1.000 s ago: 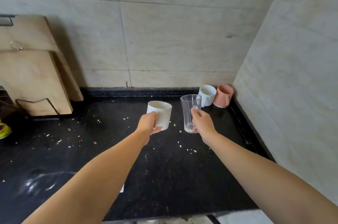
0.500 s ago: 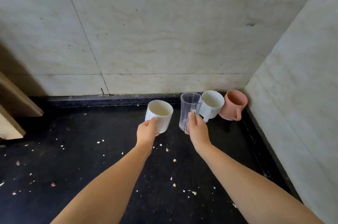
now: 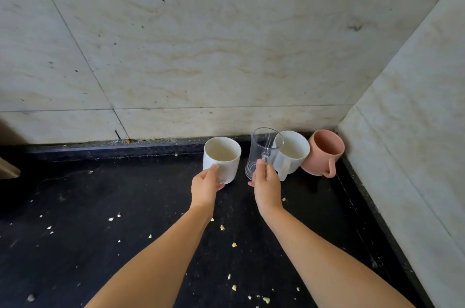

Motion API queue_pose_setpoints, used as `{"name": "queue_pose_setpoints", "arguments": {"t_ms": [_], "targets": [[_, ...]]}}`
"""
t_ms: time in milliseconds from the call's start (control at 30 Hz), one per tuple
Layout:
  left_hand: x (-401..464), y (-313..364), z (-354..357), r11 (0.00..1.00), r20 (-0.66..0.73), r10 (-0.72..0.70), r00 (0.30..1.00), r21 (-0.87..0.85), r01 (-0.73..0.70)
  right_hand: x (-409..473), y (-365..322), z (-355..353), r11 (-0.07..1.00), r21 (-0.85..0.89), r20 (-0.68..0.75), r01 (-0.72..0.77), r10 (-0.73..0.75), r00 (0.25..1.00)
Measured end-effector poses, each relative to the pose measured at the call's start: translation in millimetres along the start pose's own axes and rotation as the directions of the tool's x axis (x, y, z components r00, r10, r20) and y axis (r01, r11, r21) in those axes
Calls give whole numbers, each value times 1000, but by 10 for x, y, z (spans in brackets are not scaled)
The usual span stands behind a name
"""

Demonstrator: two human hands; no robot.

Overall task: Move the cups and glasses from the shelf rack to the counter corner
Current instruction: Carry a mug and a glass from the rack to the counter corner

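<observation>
My left hand (image 3: 205,185) grips a white mug (image 3: 222,158) by its near side, low over the black counter (image 3: 100,219). My right hand (image 3: 266,185) holds the handle of a clear glass mug (image 3: 260,151), just right of the white one. Behind the glass stands a second white mug (image 3: 293,153), handle toward me. A pink mug (image 3: 324,153) sits in the very corner, beside the right wall. Whether the two held mugs touch the counter I cannot tell. The shelf rack is out of view.
Marble wall tiles (image 3: 201,43) close the back and the right side (image 3: 415,131). Pale crumbs (image 3: 222,227) are scattered over the counter. A wooden board's corner (image 3: 7,169) shows at the far left edge.
Both hands have carried the white mug and the glass mug forward and down toward the corner. The view has closed in; the cutting boards have slid out of frame to the left.
</observation>
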State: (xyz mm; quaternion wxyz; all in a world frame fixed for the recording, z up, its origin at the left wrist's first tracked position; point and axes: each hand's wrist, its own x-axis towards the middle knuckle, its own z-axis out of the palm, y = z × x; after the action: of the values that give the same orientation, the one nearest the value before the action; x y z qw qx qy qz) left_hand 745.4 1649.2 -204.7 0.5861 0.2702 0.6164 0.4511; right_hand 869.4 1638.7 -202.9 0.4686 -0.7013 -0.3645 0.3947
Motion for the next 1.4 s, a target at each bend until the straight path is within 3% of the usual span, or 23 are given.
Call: {"name": "queue_pose_setpoints", "arguments": {"t_ms": [233, 733, 833, 933, 1067, 1167, 1267, 1400], "targets": [[115, -50, 150, 999, 17, 35, 999, 35, -36, 145, 106, 5, 998, -65, 56, 13, -9, 998], [109, -52, -67, 888, 72, 48, 996, 453, -75, 109, -54, -146, 940, -332, 103, -81, 121, 987], [-16, 98, -198, 772, 74, 92, 993, 624, -118, 25, -159, -269, 885, -459, 105, -76, 139, 985], [-201, 288, -333, 581, 147, 181, 972, 782, -227, -142, -361, -379, 744, -667, 155, -27, 175, 972], [-536, 565, -546, 201, 294, 291, 910, 912, -359, -510, -663, -425, 443, -841, 357, 309, 25, 934], [-810, 712, -779, -7, 339, 338, 878, 934, -358, -768, -823, -361, 167, -798, 562, 579, -140, 815], [-1106, 783, -1102, -96, 309, 381, 871, 951, -295, -1008, -922, -182, 53, -703, 692, 709, -183, 699], [-1599, 710, -1644, -84, 157, 425, 891, 987, -134, -1432, -1016, 129, 1, -558, 810, 830, -216, 545]]}}
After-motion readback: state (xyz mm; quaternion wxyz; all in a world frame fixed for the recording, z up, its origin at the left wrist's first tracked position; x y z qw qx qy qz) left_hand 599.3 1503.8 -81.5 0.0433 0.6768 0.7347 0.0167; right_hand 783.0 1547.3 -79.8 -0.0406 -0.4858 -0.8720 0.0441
